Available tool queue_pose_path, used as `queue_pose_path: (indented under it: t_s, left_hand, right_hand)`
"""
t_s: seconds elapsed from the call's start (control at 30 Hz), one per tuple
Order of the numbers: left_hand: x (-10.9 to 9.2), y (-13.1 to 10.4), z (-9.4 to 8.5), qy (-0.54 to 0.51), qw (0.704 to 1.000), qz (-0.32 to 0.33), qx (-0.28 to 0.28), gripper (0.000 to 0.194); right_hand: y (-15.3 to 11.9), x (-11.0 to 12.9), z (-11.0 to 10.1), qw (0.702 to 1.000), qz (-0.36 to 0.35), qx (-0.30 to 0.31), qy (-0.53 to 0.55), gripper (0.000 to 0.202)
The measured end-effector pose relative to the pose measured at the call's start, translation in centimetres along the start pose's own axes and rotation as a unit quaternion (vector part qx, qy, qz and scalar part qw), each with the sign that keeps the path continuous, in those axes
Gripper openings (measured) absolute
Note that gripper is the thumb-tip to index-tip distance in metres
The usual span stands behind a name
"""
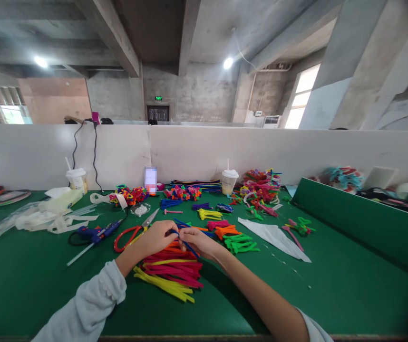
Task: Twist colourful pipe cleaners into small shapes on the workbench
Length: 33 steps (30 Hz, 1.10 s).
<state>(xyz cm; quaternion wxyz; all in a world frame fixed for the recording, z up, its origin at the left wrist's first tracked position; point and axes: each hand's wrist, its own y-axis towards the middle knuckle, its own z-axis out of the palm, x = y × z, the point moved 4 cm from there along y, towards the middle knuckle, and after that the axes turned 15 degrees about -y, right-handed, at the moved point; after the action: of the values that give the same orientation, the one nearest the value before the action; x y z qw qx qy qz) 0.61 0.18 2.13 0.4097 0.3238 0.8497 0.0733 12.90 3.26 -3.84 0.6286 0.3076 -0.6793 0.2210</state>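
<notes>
Both hands meet over a pile of cut pipe cleaners at the middle of the table. My left hand (161,236) is closed, its fingertips pinching a blue pipe cleaner (191,250). From the other side my right hand (197,241) grips the same blue pipe cleaner, whose end slants down under the palm. Beneath them lie red pipe cleaners (171,270), with yellow pipe cleaners (164,284) nearest me. Orange-handled scissors (127,237) rest against the left wrist. Small bundles of green (241,243) and orange (226,231) pipe cleaners sit right of the hands.
A blue glue gun (99,232) lies to the left, near white strips (52,213). Two lidded cups (229,181) and a phone (150,180) stand along the white partition (197,152). A white paper piece (275,239) and a green board (361,218) are at right.
</notes>
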Motion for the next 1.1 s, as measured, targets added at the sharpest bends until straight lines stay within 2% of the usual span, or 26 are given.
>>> queue_pose_path:
  t_s: [0.13,0.23,0.3,0.37,0.5,0.57,0.63,0.7,0.73,0.8,0.87,0.93,1.0,1.1]
  left_hand:
    - [0.6,0.0,0.1,-0.019,0.998,-0.053,0.017,0.017]
    - [1.5,-0.2,0.2,-0.046,0.994,-0.099,0.023,0.019]
    - [2.0,-0.2,0.4,-0.061,0.991,-0.12,0.024,0.02]
    - [2.2,-0.2,0.4,-0.07,0.989,-0.131,0.02,0.02]
    - [2.2,-0.2,0.5,-0.095,0.986,-0.139,0.012,0.021]
    - [2.2,-0.2,0.6,-0.116,0.982,-0.149,0.009,0.021]
    - [2.2,-0.2,0.7,-0.131,0.978,-0.165,0.007,0.02]
    - [2.1,-0.2,0.7,-0.123,0.978,-0.169,0.003,0.019]
    - [1.9,-0.1,0.6,-0.106,0.982,-0.157,-0.004,0.02]
    - [1.2,-0.1,0.4,-0.06,0.993,-0.103,-0.024,0.018]
    - [0.5,-0.1,0.3,-0.025,0.999,-0.035,-0.03,0.018]
    - [0.2,-0.1,0.4,-0.004,1.0,0.017,-0.013,0.022]
    - [0.2,-0.1,0.4,0.019,0.999,0.048,0.005,0.02]
    - [0.4,-0.2,0.5,0.053,0.996,0.066,0.022,0.021]
  right_hand:
    - [0.0,0.6,0.3,0.992,-0.024,0.002,-0.121,0.019]
    - [-0.2,1.3,0.6,0.965,-0.056,-0.03,-0.254,0.018]
    - [-0.4,1.8,0.6,0.922,-0.079,-0.077,-0.371,0.017]
    - [-0.5,2.2,0.7,0.864,-0.098,-0.122,-0.478,0.015]
    - [-0.6,2.5,1.2,0.752,-0.119,-0.184,-0.621,0.014]
    - [-0.6,2.6,1.5,0.711,-0.133,-0.206,-0.659,0.015]
    - [-0.6,2.6,1.7,0.689,-0.147,-0.219,-0.675,0.016]
    - [-0.5,2.7,1.6,0.703,-0.149,-0.226,-0.658,0.017]
    - [-0.5,2.8,1.4,0.728,-0.141,-0.224,-0.632,0.017]
    - [-0.4,2.7,0.7,0.814,-0.108,-0.205,-0.533,0.018]
    - [-0.3,2.4,0.1,0.905,-0.069,-0.163,-0.388,0.019]
    - [-0.3,2.2,-0.1,0.96,-0.049,-0.115,-0.251,0.021]
    - [-0.3,1.8,-0.1,0.983,-0.041,-0.081,-0.162,0.022]
    - [-0.3,1.2,0.0,0.994,-0.031,-0.047,-0.09,0.025]
